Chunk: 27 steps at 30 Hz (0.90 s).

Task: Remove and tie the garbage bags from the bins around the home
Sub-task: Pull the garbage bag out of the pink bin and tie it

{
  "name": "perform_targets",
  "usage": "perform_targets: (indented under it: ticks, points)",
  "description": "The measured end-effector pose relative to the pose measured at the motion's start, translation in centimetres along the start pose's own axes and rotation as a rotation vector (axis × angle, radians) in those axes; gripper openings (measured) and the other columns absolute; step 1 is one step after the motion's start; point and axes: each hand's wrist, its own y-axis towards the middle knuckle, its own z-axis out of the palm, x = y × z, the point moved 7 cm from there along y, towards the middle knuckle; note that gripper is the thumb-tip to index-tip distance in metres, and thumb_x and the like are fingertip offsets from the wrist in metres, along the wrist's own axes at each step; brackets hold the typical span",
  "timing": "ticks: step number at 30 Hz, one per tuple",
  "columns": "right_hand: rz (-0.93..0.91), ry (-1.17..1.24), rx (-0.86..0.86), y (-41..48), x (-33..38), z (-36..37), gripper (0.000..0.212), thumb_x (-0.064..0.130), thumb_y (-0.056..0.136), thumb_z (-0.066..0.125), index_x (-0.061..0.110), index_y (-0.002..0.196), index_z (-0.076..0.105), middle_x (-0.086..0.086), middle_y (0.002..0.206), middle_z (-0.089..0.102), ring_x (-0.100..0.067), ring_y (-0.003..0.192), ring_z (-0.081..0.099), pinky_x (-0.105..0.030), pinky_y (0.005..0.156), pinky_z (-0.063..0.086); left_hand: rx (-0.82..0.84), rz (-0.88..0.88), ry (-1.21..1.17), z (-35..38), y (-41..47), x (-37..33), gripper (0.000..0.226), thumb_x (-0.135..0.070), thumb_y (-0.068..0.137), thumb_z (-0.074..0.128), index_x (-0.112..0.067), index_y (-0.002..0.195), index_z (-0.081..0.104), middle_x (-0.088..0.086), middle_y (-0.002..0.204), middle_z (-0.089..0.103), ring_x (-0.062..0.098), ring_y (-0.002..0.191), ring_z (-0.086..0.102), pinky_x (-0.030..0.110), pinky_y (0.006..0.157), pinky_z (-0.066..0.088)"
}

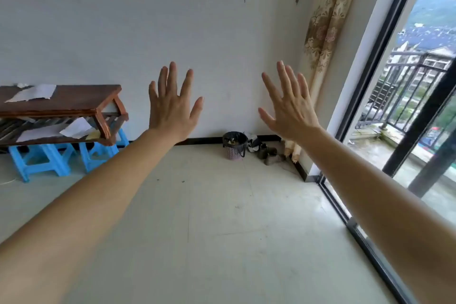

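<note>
A small pink mesh bin stands on the floor against the far wall, lined with a black garbage bag folded over its rim, with some rubbish inside. My left hand and my right hand are both raised in front of me, backs toward the camera, fingers spread wide and holding nothing. The bin is far beyond both hands, showing between my two forearms.
A brown wooden table with papers rests on blue plastic stools at the left. Shoes lie in the corner right of the bin, below a beige curtain. A sliding glass door to a balcony is on the right.
</note>
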Motion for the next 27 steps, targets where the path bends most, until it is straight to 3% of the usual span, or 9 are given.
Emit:
perform_targets:
  ticks: [7, 15, 19, 27]
  points:
    - [0.098, -0.017, 0.126, 0.9, -3.9, 10.6, 0.079, 0.070, 0.096, 0.026, 0.024, 0.159, 0.011, -0.019, 0.165, 0.002, -0.036, 0.153, 0.004, -0.053, 0.123, 0.002, 0.115, -0.017, -0.042, 10.5, 3.5, 1.7, 0.066, -0.047, 0.104, 0.033, -0.017, 0.159, 0.016, 0.022, 0.167, 0.003, 0.040, 0.153, 0.009, 0.058, 0.118, 0.018]
    - [0.198, 0.092, 0.231, 4.0, -13.1, 28.8, 0.082, 0.057, 0.095, 0.047, 0.016, 0.158, 0.013, -0.023, 0.164, 0.006, -0.040, 0.151, 0.008, -0.052, 0.121, 0.007, 0.253, -0.037, -0.036, 27.9, 12.5, -1.4, 0.065, -0.045, 0.104, 0.036, -0.016, 0.159, 0.018, 0.022, 0.167, 0.002, 0.040, 0.153, 0.009, 0.056, 0.118, 0.019]
    - [0.211, 0.135, 0.328, 8.0, -17.6, 36.0, 0.084, 0.059, 0.095, 0.046, 0.016, 0.159, 0.012, -0.024, 0.164, 0.004, -0.040, 0.151, 0.009, -0.050, 0.121, 0.009, 0.372, -0.090, -0.022, 35.4, 18.0, -2.6, 0.067, -0.048, 0.104, 0.033, -0.018, 0.160, 0.014, 0.021, 0.167, 0.001, 0.039, 0.153, 0.007, 0.055, 0.118, 0.017]
    - [0.221, 0.211, 0.358, 17.9, -23.7, 48.4, 0.082, 0.058, 0.096, 0.043, 0.018, 0.159, 0.008, -0.023, 0.164, 0.002, -0.039, 0.151, 0.012, -0.050, 0.121, 0.016, 0.366, -0.103, -0.030, 46.1, 28.4, -0.6, 0.070, -0.053, 0.098, 0.025, -0.014, 0.156, 0.029, 0.025, 0.164, 0.016, 0.042, 0.149, 0.020, 0.058, 0.114, 0.025]
